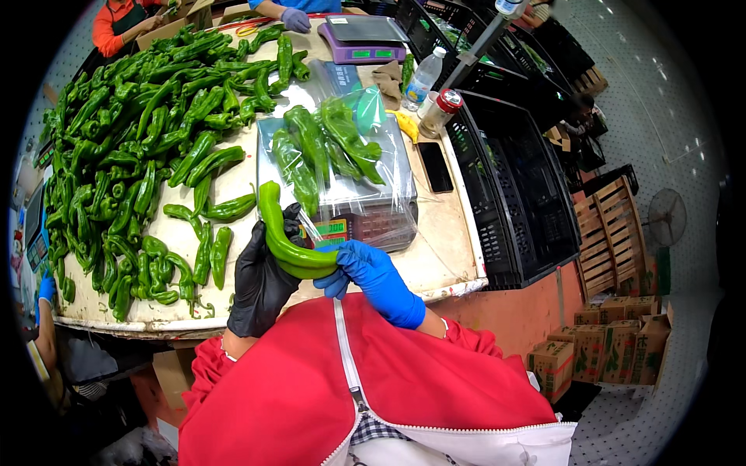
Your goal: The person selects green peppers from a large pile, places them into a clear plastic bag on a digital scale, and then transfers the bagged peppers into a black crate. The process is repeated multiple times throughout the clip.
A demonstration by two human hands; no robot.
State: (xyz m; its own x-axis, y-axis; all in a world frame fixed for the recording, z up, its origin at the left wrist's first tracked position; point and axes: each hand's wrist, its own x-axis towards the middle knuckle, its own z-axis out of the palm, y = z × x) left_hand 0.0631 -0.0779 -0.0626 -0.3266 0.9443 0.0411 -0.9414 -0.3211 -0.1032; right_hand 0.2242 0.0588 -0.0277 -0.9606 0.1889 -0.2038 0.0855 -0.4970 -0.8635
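A long curved green pepper [291, 251] is held between my two hands at the table's front edge. My left hand [262, 274], in a black glove, grips its left side; my right hand [373, 279], in a blue glove, pinches its right end. Just beyond, several green peppers [304, 143] lie in a clear plastic bag on a digital scale [379, 226], whose display is partly covered by the film. A large heap of green peppers [116, 151] spreads over the left of the table, with loose ones near my left hand.
On the table [434, 256] stand a phone [435, 167], a banana [406, 125], a red-lidded jar [441, 113], a plastic bottle [424, 78] and a purple scale [364, 43]. Black crates [518, 192] adjoin the right edge. Co-workers' gloved hands show at the far edge [296, 20] and far left [46, 288].
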